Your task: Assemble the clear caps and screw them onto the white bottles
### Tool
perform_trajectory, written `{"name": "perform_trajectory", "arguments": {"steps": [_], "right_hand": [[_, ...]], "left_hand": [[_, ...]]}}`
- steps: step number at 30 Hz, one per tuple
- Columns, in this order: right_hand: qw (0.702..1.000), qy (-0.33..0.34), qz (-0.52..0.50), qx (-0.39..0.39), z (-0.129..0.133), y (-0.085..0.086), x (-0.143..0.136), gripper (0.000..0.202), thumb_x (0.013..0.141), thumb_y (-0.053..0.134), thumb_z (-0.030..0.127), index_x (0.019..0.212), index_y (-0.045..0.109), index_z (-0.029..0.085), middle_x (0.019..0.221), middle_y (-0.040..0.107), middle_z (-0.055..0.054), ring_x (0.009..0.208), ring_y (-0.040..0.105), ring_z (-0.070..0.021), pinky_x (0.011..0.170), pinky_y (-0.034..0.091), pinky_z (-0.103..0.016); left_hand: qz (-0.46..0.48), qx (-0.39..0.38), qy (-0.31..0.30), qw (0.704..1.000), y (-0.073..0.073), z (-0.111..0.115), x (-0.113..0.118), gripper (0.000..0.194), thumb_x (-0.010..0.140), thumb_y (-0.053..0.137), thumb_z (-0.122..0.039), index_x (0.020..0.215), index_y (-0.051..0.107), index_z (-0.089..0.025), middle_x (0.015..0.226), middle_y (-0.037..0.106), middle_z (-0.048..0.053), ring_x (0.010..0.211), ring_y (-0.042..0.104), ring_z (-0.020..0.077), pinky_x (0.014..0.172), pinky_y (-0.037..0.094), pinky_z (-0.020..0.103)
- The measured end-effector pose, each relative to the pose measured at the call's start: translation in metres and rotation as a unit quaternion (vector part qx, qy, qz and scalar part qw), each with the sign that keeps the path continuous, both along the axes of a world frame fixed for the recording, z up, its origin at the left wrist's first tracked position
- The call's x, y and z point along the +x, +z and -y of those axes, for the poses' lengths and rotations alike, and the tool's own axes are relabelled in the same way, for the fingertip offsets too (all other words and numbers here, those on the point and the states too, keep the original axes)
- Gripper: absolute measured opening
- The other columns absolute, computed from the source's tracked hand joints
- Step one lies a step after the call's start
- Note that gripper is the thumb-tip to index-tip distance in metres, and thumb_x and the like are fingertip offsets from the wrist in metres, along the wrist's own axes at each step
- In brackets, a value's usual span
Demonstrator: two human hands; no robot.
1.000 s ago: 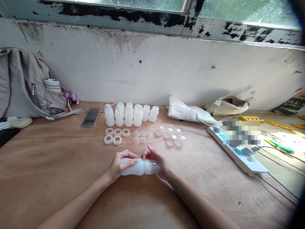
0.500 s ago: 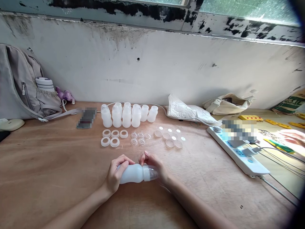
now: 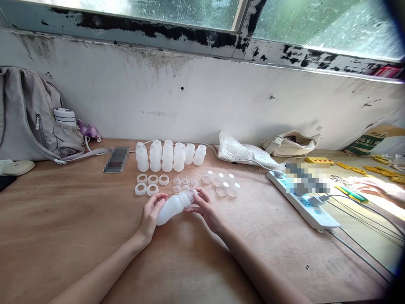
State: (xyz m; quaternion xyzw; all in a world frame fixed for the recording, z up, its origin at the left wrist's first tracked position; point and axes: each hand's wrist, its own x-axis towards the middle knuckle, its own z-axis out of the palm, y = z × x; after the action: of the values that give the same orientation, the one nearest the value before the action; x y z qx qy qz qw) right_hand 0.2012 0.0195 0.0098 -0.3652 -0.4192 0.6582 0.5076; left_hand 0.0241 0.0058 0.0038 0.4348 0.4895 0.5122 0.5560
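Observation:
A frosted white bottle [image 3: 172,210] with a clear cap [image 3: 190,195] is tilted, its cap end up and to the right. My left hand [image 3: 151,215] holds its lower end. The fingers of my right hand [image 3: 205,207] close round the capped end. Behind my hands several white bottles [image 3: 167,157] stand in a cluster. In front of them lie several white rings [image 3: 152,188], several clear nipple-like pieces [image 3: 185,181], partly hidden by the held bottle, and clear round covers [image 3: 221,191] with small white discs [image 3: 237,185].
A phone [image 3: 116,159] and a grey backpack [image 3: 34,118] are at the left. White packaging [image 3: 237,148] and a cloth bag [image 3: 291,144] lie by the wall. A power strip [image 3: 303,202] with cables runs along the right; another person's hand [image 3: 382,188] is at the far right.
The held bottle has tilted, its capped end moving up and away from me. My right hand's fingers now wrap its cap. The camera view has tipped slightly upward.

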Motion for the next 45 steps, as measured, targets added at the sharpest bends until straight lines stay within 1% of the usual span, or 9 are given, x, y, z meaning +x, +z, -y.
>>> {"name": "perform_trajectory", "arguments": {"steps": [5, 12, 15, 20, 26, 33, 37, 42, 45], "right_hand": [[0.996, -0.024, 0.058, 0.064, -0.001, 0.007, -0.006, 0.025, 0.073, 0.061, 0.032, 0.095, 0.054, 0.021, 0.088, 0.057, -0.002, 0.080, 0.055, -0.0160, 0.065, 0.052, -0.029], [0.961, -0.182, 0.118, 0.171, -0.052, 0.063, 0.031, 0.036, 0.067, 0.065, 0.035, 0.099, 0.051, 0.024, 0.090, 0.060, -0.001, 0.079, 0.058, -0.0159, 0.062, 0.052, -0.028], [0.935, -0.209, 0.194, 0.210, -0.079, 0.071, 0.041, 0.041, 0.063, 0.068, 0.035, 0.098, 0.050, 0.022, 0.089, 0.060, -0.003, 0.078, 0.059, -0.0165, 0.062, 0.051, -0.028], [0.908, -0.189, 0.308, 0.210, -0.118, 0.051, 0.041, 0.042, 0.062, 0.067, 0.039, 0.096, 0.053, 0.019, 0.088, 0.060, -0.006, 0.075, 0.058, -0.0176, 0.064, 0.050, -0.033], [0.901, -0.182, 0.347, 0.188, -0.144, 0.033, 0.032, 0.046, 0.061, 0.065, 0.039, 0.102, 0.055, 0.019, 0.088, 0.058, -0.006, 0.070, 0.057, -0.0167, 0.055, 0.049, -0.031], [0.885, -0.173, 0.380, 0.209, -0.153, 0.033, 0.023, 0.040, 0.065, 0.062, 0.038, 0.100, 0.056, 0.020, 0.090, 0.058, -0.006, 0.075, 0.056, -0.0170, 0.065, 0.048, -0.034], [0.860, -0.213, 0.400, 0.234, -0.146, 0.033, 0.018, 0.052, 0.065, 0.063, 0.038, 0.111, 0.048, 0.020, 0.103, 0.052, -0.009, 0.084, 0.053, -0.0204, 0.074, 0.045, -0.040], [0.761, -0.302, 0.464, 0.337, -0.104, 0.013, 0.011, 0.039, 0.075, 0.053, 0.037, 0.108, 0.045, 0.018, 0.093, 0.049, -0.009, 0.079, 0.049, -0.0194, 0.074, 0.042, -0.036], [0.759, -0.191, 0.528, 0.331, -0.067, -0.012, 0.007, 0.023, 0.081, 0.045, 0.033, 0.099, 0.049, 0.020, 0.075, 0.050, -0.003, 0.066, 0.049, -0.0169, 0.063, 0.041, -0.031]], "left_hand": [[-0.059, 0.089, -0.006, 0.994, -0.001, -0.003, -0.006, 0.027, 0.077, 0.048, -0.037, 0.096, 0.053, -0.018, 0.096, 0.056, 0.006, 0.088, 0.054, 0.0182, 0.069, 0.044, 0.026], [-0.185, 0.176, 0.057, 0.965, -0.004, -0.017, -0.020, 0.021, 0.079, 0.046, -0.031, 0.096, 0.051, -0.019, 0.098, 0.055, 0.006, 0.086, 0.055, 0.0168, 0.067, 0.047, 0.027], [-0.306, 0.258, 0.074, 0.913, -0.007, -0.023, -0.027, 0.019, 0.079, 0.044, -0.025, 0.096, 0.051, -0.020, 0.098, 0.052, 0.006, 0.089, 0.054, 0.0183, 0.072, 0.047, 0.030], [-0.519, 0.331, 0.084, 0.784, -0.015, -0.030, -0.038, 0.028, 0.074, 0.048, -0.018, 0.101, 0.051, -0.020, 0.109, 0.050, 0.010, 0.100, 0.049, 0.0251, 0.084, 0.039, 0.040], [-0.616, 0.304, 0.075, 0.722, -0.018, -0.035, -0.048, 0.019, 0.075, 0.048, -0.020, 0.092, 0.057, -0.023, 0.108, 0.054, 0.010, 0.102, 0.046, 0.0269, 0.086, 0.033, 0.045], [-0.606, 0.295, 0.055, 0.737, -0.018, -0.032, -0.046, 0.013, 0.075, 0.048, -0.020, 0.083, 0.059, -0.022, 0.100, 0.058, 0.009, 0.101, 0.046, 0.0271, 0.091, 0.024, 0.052], [-0.586, 0.307, 0.026, 0.750, -0.017, -0.026, -0.039, 0.011, 0.075, 0.049, -0.020, 0.081, 0.058, -0.022, 0.102, 0.058, 0.007, 0.102, 0.047, 0.0255, 0.093, 0.022, 0.052], [-0.567, 0.311, -0.019, 0.763, -0.018, -0.017, -0.029, 0.009, 0.075, 0.050, -0.019, 0.080, 0.056, -0.022, 0.103, 0.058, 0.006, 0.102, 0.047, 0.0239, 0.092, 0.026, 0.049], [-0.547, 0.307, -0.042, 0.778, -0.020, -0.012, -0.023, 0.012, 0.075, 0.049, -0.018, 0.085, 0.055, -0.023, 0.102, 0.058, 0.004, 0.099, 0.049, 0.0227, 0.091, 0.028, 0.047]]}}
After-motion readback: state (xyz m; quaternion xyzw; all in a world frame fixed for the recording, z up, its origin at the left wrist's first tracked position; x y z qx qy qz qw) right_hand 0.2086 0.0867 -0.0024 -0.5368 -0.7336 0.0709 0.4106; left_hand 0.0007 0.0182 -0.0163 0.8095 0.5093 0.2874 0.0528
